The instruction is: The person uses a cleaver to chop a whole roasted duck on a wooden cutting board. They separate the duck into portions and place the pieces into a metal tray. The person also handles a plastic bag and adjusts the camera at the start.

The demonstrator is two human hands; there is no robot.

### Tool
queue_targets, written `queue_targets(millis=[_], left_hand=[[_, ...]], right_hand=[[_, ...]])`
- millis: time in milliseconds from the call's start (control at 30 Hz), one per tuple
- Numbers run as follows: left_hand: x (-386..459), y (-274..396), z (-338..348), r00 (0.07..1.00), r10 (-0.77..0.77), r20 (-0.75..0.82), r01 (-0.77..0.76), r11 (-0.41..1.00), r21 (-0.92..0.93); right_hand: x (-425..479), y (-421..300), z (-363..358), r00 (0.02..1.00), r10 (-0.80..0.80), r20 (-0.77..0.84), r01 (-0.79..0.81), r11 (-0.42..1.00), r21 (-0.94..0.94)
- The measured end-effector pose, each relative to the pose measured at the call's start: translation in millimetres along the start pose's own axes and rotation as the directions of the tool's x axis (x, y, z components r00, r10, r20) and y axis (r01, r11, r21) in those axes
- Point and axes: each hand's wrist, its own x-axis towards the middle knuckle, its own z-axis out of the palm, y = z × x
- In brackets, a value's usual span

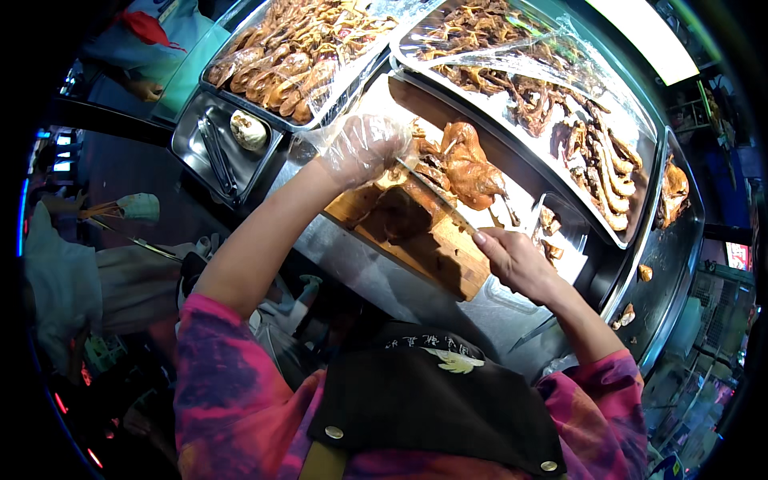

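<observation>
My right hand is bare and closed around the handle of a long-bladed knife. The blade slants up and left across the wooden cutting board, its far end close beside my left hand. That hand wears a clear plastic glove and is curled over the board's far left part, next to cut pieces of roast poultry. Its fingertips and anything under them are hidden. A glossy brown roast bird, perhaps a duck, lies just beyond the blade. Dark shadow covers part of the board nearer me.
Film-covered steel trays of cooked meats and darker pieces stand behind the board. Metal tongs lie in a small tray at left. A plastic container holds chopped pieces. At left, a person's hand shows beyond the counter.
</observation>
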Motion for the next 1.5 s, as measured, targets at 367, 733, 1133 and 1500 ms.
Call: queue_targets(millis=[367, 733, 1133, 1500], left_hand=[[-10, -6, 13, 0.988, 0.092, 0.124, -0.094, 0.996, 0.006], [-16, 1, 13, 0.976, 0.211, 0.049, -0.209, 0.977, -0.044], [-82, 74, 58, 0.793, -0.608, 0.042, 0.599, 0.790, 0.134], [-77, 107, 104, 0.388, -0.879, 0.278, 0.144, -0.240, -0.960]], right_hand=[[34, 6, 14, 0.985, 0.110, 0.133, -0.114, 0.993, 0.020], [33, 48, 52, 0.996, -0.017, -0.083, 0.017, 1.000, 0.000], [45, 56, 63, 0.988, -0.014, -0.157, 0.023, 0.998, 0.058], [2, 78, 94, 0.917, -0.113, -0.383, 0.282, 0.863, 0.419]])
